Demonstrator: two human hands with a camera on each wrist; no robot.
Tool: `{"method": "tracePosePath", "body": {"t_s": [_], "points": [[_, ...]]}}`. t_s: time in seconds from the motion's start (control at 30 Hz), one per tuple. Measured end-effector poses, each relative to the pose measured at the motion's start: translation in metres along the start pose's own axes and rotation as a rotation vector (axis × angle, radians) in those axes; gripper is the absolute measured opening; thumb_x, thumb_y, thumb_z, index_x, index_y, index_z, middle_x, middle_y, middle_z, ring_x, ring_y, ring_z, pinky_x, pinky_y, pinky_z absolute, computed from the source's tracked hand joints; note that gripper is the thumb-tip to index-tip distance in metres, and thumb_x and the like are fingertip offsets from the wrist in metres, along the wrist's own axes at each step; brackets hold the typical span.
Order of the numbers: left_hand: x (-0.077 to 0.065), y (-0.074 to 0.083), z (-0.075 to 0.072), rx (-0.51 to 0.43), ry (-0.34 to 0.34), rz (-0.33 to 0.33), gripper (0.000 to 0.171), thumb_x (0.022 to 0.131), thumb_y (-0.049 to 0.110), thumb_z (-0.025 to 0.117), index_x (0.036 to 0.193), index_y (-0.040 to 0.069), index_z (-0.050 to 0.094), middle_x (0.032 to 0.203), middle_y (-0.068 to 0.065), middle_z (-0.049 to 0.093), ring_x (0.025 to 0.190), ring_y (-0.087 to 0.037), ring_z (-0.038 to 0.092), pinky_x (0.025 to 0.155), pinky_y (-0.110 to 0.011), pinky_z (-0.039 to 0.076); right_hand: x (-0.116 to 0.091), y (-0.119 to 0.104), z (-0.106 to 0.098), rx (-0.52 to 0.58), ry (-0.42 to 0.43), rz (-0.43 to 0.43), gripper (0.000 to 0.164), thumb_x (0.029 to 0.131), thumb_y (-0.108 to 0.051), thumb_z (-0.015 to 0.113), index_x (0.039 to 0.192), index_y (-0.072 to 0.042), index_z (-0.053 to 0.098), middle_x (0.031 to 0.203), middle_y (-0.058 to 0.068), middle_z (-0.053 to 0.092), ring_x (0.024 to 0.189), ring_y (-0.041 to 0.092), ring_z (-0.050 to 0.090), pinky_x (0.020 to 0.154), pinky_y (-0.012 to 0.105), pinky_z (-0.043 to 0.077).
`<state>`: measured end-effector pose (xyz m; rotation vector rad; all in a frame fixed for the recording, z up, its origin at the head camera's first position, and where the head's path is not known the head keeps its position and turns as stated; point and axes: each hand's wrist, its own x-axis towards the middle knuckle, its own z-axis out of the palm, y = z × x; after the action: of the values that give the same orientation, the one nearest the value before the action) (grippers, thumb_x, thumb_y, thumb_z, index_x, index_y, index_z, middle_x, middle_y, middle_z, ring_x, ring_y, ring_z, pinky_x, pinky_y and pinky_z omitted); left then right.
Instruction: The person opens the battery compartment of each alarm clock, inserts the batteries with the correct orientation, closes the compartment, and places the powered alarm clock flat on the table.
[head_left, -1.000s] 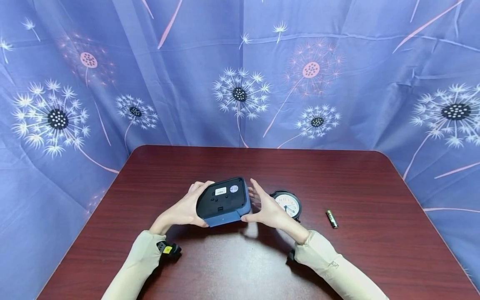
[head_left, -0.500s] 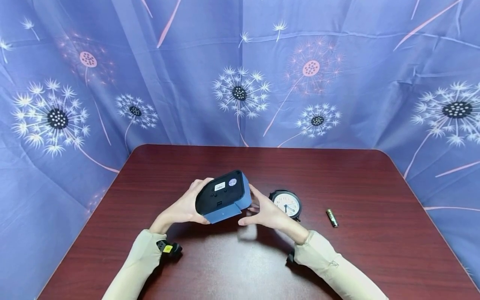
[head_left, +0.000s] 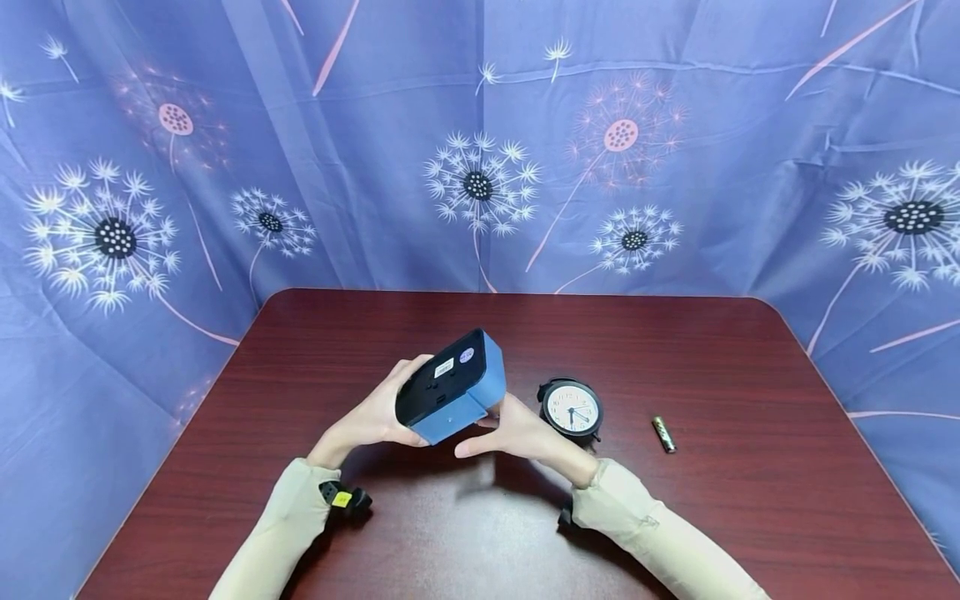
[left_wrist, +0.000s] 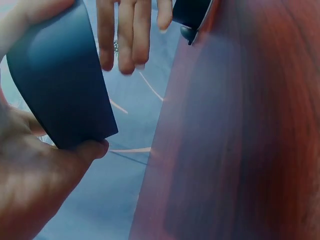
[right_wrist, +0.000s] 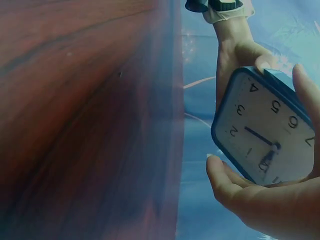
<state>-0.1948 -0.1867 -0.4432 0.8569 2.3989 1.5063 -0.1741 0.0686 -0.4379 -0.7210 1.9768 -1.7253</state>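
Note:
A blue square clock [head_left: 450, 385] with a black back is held above the table, its back facing up toward the head camera. My left hand [head_left: 372, 423] grips its left end, thumb along the lower edge. Numerals and hands show on the white dial [right_wrist: 255, 127] in the right wrist view, which looks at the front. Beside the clock's right end, my right hand [head_left: 517, 429] has its thumb apart from the casing. Its fingers [left_wrist: 134, 35] hang fairly straight in the left wrist view, and in the head view they are partly hidden behind the clock.
A round black alarm clock [head_left: 572, 408] lies just right of my right hand, dial up. Farther right on the dark red table [head_left: 720, 367] lies a battery [head_left: 663, 435]. A blue dandelion-print curtain [head_left: 375, 167] hangs behind the table.
The blue clock has tilted more, its right end rising and its right side now showing more. My right hand has shifted left, its thumb off the clock's lower edge. The round clock shows more fully.

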Motion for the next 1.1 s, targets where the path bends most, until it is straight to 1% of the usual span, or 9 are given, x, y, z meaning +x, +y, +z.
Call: {"method": "tracePosePath", "body": {"t_s": [0.13,0.27,0.33,0.4,0.57,0.63,0.73,0.97,1.1], "points": [[0.001,0.001,0.003,-0.049,-0.004,0.006,0.105,0.061,0.026,0.090,0.149,0.023,0.031,0.136,-0.007,0.036,0.121,-0.026,0.037,0.097,-0.039,0.042,0.002,-0.002,0.005,0.016,0.015,0.010,0.088,0.075,-0.009,0.082,0.147,-0.005,0.032,0.146,0.016,0.044,0.134,0.031,0.045,0.105,0.043,0.043],[0.002,0.001,0.005,-0.074,-0.006,0.021,0.105,0.062,0.028,0.089,0.149,0.022,0.030,0.139,-0.008,0.035,0.123,-0.027,0.035,0.099,-0.044,0.040,0.002,-0.004,0.008,0.022,0.026,0.011,0.091,0.074,-0.009,0.082,0.148,-0.008,0.029,0.149,0.013,0.040,0.135,0.029,0.042,0.105,0.044,0.043],[0.002,0.001,0.005,-0.078,-0.006,0.031,0.105,0.063,0.029,0.089,0.149,0.021,0.030,0.141,-0.009,0.033,0.124,-0.027,0.034,0.099,-0.047,0.039,0.002,-0.004,0.010,0.032,0.030,0.003,0.091,0.074,-0.008,0.082,0.148,-0.011,0.029,0.149,0.012,0.040,0.134,0.027,0.044,0.104,0.042,0.044],[0.002,0.000,0.006,-0.086,-0.008,0.037,0.106,0.063,0.030,0.089,0.150,0.021,0.029,0.142,-0.010,0.032,0.125,-0.028,0.034,0.100,-0.047,0.038,0.003,-0.004,0.011,0.050,0.033,-0.002,0.091,0.074,-0.007,0.082,0.148,-0.013,0.030,0.148,0.010,0.041,0.132,0.024,0.046,0.103,0.039,0.045],[0.002,0.001,0.007,-0.094,-0.020,0.053,0.106,0.064,0.027,0.088,0.151,0.019,0.028,0.142,-0.011,0.032,0.124,-0.026,0.036,0.100,-0.040,0.040,0.006,-0.002,0.013,0.093,0.027,-0.031,0.084,0.075,-0.004,0.081,0.145,-0.012,0.036,0.143,0.011,0.048,0.122,0.019,0.056,0.099,0.036,0.048],[0.002,0.002,0.008,-0.099,-0.022,0.058,0.106,0.065,0.025,0.088,0.151,0.017,0.027,0.143,-0.012,0.032,0.124,-0.025,0.037,0.100,-0.035,0.041,0.007,-0.002,0.014,0.092,0.028,-0.044,0.082,0.076,-0.004,0.081,0.144,-0.011,0.037,0.141,0.013,0.049,0.121,0.019,0.057,0.098,0.036,0.049],[0.000,0.002,0.008,-0.121,-0.021,0.068,0.106,0.066,0.024,0.087,0.152,0.014,0.026,0.146,-0.014,0.031,0.124,-0.023,0.038,0.099,-0.029,0.040,0.007,-0.004,0.015,0.076,0.045,-0.033,0.083,0.075,-0.006,0.082,0.145,-0.011,0.036,0.142,0.011,0.049,0.123,0.018,0.055,0.099,0.035,0.048],[-0.002,0.004,0.009,-0.251,-0.030,0.054,0.105,0.069,0.023,0.085,0.152,0.011,0.022,0.148,-0.016,0.029,0.122,-0.013,0.040,0.098,-0.025,0.040,0.010,-0.003,0.016,0.033,0.083,-0.025,0.084,0.074,-0.013,0.084,0.144,-0.011,0.038,0.141,0.008,0.051,0.129,0.023,0.052,0.103,0.035,0.045],[-0.001,0.004,0.011,-0.299,-0.027,0.055,0.106,0.070,0.024,0.085,0.153,0.009,0.020,0.150,-0.018,0.028,0.123,-0.011,0.040,0.099,-0.023,0.039,0.012,-0.002,0.018,0.024,0.092,-0.040,0.082,0.073,-0.016,0.084,0.143,-0.011,0.040,0.140,0.008,0.053,0.130,0.023,0.051,0.106,0.038,0.043]]}}
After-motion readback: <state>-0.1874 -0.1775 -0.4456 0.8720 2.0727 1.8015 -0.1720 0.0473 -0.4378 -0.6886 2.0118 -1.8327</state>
